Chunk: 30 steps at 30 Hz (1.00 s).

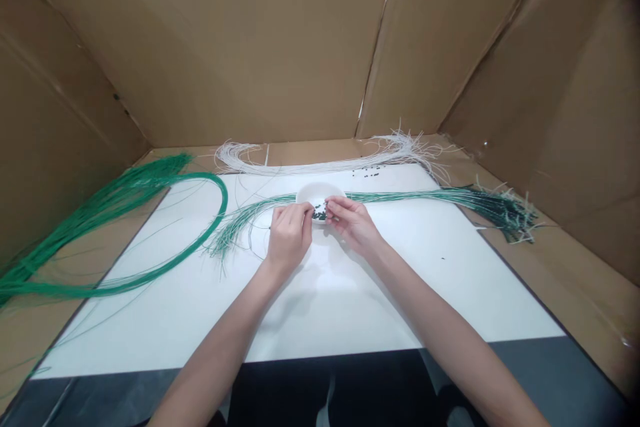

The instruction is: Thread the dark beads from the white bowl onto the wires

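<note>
- The white bowl sits on the white desk, between the two hands and partly covered by their fingers.
- Small black pieces lie loose inside it, gathered toward the near side.
- The left hand is at the bowl's left side, its grip narrow, thumb and fingers drawn together; I cannot tell whether anything is held there.
- The right hand is at the bowl's right side, its grip also narrow, fingertips close together over the rim; whether they pinch a piece is too small to tell.
- A long bundle of green strands runs crosswise on both sides of the bowl, its frayed, pale-tipped right end reaching past the desk's edge.
- Scattered black bits lie beyond the bowl, to its right, near a curved bundle of white strands along the far edge.
- A looped green bundle spreads over the left side.
- Cardboard walls stand at the back and both sides.
</note>
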### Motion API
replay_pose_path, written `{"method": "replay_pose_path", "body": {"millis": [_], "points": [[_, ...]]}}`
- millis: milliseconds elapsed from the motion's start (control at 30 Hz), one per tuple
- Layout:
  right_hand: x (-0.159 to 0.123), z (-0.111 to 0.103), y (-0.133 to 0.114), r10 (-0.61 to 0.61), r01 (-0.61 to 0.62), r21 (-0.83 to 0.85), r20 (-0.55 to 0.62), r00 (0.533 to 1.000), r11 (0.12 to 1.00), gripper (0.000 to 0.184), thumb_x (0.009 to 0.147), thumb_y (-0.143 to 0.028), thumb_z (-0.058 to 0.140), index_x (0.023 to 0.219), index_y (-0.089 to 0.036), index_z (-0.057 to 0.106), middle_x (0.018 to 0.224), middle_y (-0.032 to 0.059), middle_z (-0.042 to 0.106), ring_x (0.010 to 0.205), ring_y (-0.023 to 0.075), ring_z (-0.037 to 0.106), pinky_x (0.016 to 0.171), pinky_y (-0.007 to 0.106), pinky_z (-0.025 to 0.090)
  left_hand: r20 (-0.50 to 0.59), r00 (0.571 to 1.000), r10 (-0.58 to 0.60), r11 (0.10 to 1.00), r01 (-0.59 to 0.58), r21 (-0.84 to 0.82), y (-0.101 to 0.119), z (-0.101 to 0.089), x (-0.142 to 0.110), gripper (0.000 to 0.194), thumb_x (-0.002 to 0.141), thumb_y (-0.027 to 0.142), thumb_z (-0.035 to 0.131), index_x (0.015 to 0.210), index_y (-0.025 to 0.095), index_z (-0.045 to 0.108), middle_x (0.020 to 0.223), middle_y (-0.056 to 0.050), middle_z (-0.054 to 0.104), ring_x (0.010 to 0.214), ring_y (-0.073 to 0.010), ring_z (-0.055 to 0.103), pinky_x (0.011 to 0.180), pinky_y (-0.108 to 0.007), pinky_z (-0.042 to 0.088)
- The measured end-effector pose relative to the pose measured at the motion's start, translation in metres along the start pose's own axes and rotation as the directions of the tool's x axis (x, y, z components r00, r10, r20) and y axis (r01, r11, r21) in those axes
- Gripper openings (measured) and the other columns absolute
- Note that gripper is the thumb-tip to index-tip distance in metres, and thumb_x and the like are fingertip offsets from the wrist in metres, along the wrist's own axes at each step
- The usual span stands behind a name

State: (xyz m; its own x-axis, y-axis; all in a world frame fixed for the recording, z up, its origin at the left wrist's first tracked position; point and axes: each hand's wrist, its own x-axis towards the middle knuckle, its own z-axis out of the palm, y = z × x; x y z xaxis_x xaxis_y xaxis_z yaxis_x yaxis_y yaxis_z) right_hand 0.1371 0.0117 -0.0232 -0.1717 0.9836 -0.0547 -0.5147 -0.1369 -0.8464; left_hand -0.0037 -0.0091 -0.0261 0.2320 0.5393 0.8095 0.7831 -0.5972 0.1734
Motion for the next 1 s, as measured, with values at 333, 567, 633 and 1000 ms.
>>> {"method": "replay_pose_path", "body": {"millis": [333, 567, 633, 1000], "points": [[0.0019, -0.0049, -0.0039, -0.315, 0.3, -0.452, 0.044, 0.948, 0.84, 0.015, 0.064, -0.03, 0.065, 0.07, -0.016, 0.065, 0.074, 0.0011, 0.06, 0.054, 0.0072, 0.047, 0.055, 0.023, 0.041, 0.047, 0.999, 0.011, 0.998, -0.014, 0.068, -0.0019, 0.0016, 0.0004, 0.006, 0.083, 0.013, 0.043, 0.083, 0.016, 0.048, 0.07, 0.0, 0.06, 0.064, -0.0119, 0.053, 0.068, -0.026, 0.033], [0.004, -0.0068, -0.0043, -0.292, 0.293, -0.464, 0.077, 0.953, 0.836, 0.017, 0.065, -0.031, 0.063, 0.07, -0.015, 0.063, 0.071, 0.001, 0.057, 0.055, 0.0075, 0.047, 0.053, 0.022, 0.041, 0.058, 0.998, 0.007, 0.998, -0.011, 0.061, -0.0028, 0.0004, 0.0006, 0.006, 0.084, 0.014, 0.042, 0.083, 0.016, 0.048, 0.071, -0.001, 0.06, 0.065, -0.0122, 0.053, 0.069, -0.027, 0.033], [0.0042, -0.0071, -0.0049, -0.271, 0.279, -0.453, 0.085, 0.959, 0.847, 0.018, 0.065, -0.032, 0.063, 0.07, -0.015, 0.062, 0.07, 0.0007, 0.057, 0.055, 0.0077, 0.047, 0.053, 0.022, 0.041, 0.058, 0.998, 0.015, 0.998, -0.018, 0.059, -0.0029, -0.0001, 0.0009, 0.006, 0.084, 0.014, 0.042, 0.083, 0.016, 0.048, 0.071, -0.001, 0.06, 0.065, -0.012, 0.053, 0.069, -0.026, 0.033], [0.0037, -0.008, -0.0065, -0.328, 0.35, -0.518, 0.136, 0.935, 0.78, 0.015, 0.068, -0.031, 0.061, 0.071, -0.016, 0.062, 0.074, 0.0006, 0.056, 0.055, 0.0073, 0.047, 0.055, 0.023, 0.042, 0.082, 0.996, 0.034, 0.998, -0.038, 0.046, -0.0024, -0.0027, 0.0031, 0.008, 0.084, 0.014, 0.041, 0.083, 0.016, 0.048, 0.07, 0.0, 0.059, 0.065, -0.0113, 0.053, 0.07, -0.026, 0.033]]}}
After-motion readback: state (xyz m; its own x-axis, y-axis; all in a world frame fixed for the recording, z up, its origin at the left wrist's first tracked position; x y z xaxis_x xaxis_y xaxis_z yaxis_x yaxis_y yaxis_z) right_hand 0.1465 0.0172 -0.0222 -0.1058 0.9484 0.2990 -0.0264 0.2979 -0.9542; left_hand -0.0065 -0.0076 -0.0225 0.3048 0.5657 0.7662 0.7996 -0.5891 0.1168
